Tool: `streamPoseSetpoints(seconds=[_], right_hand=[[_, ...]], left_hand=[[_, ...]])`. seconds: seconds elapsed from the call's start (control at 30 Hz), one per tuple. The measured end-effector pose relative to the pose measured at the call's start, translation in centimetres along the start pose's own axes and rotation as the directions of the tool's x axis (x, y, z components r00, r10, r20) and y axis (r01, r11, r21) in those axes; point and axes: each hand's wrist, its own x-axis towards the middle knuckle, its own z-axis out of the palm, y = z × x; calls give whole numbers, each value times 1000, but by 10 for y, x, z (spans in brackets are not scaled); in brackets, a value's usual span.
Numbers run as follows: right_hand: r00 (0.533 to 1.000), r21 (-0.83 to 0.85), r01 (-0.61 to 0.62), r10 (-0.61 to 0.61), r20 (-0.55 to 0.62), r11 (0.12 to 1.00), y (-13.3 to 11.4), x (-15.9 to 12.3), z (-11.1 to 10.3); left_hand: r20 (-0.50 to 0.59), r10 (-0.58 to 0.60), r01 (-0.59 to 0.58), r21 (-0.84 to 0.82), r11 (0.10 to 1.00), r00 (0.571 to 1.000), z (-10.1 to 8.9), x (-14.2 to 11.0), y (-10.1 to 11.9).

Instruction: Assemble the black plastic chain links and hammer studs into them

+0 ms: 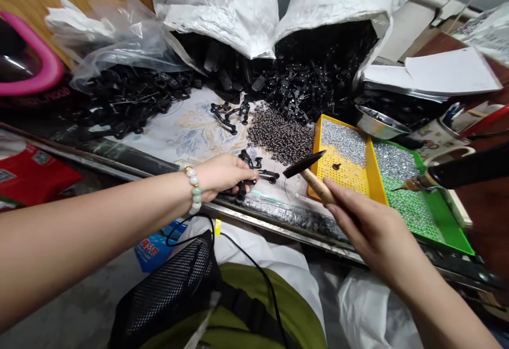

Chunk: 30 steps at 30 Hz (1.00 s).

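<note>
My left hand (223, 175), with a bead bracelet at the wrist, rests at the table's front edge, its fingers closed on small black plastic parts (254, 173). My right hand (366, 221) grips the wooden handle of a small hammer (305, 164). The hammer's black head hovers just right of those parts, beside the yellow tray (377, 176). A heap of small dark metal rivets (278, 136) lies on the patterned cloth just behind the hammer head.
The yellow perforated tray and a green tray (453, 227) hold tiny silver pieces. Heaps of black plastic parts (131, 97) spill from white sacks (222, 4) at the back. A metal bowl (377, 123), papers (445, 73) and a dark-handled tool (457, 171) lie right. A pink object (43, 68) sits far left.
</note>
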Motion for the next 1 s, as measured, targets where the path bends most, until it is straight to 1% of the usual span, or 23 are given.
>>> streamPoseSetpoints(seconds=[0.07,0.13,0.33,0.47,0.6,0.73,0.87,0.9,1.0], right_hand=[[1000,3,5,-5,21,1000,-1,4,6],[1000,0,13,-13,18,1000,-1,6,10],[995,-58,91,-88,52,994,1,9,10],[997,-49,76,-76,-1,996,0,10,11],[997,-49,79,-78,26,996,0,10,13],[998,-46,44,-46,-32,998,-1,10,12],[997,-58,74,-72,40,996,-2,12,12],[997,-57,74,-72,32,996,-2,13,11],[998,-41,52,-54,-44,998,-4,13,10]], left_hand=[[0,-3,3,6,1000,1000,-1,1,-1],[-4,-3,3,13,1000,1000,-1,1,-1],[-7,10,-10,22,1000,1000,0,0,-2],[-26,20,-19,27,999,999,0,1,-4],[-29,29,-29,32,999,999,-1,1,-4],[-31,27,-26,39,999,999,0,1,-3],[-35,19,-17,50,999,999,0,2,-4],[-36,18,-17,52,998,999,0,2,-4],[-24,26,-25,61,998,999,0,3,-5]])
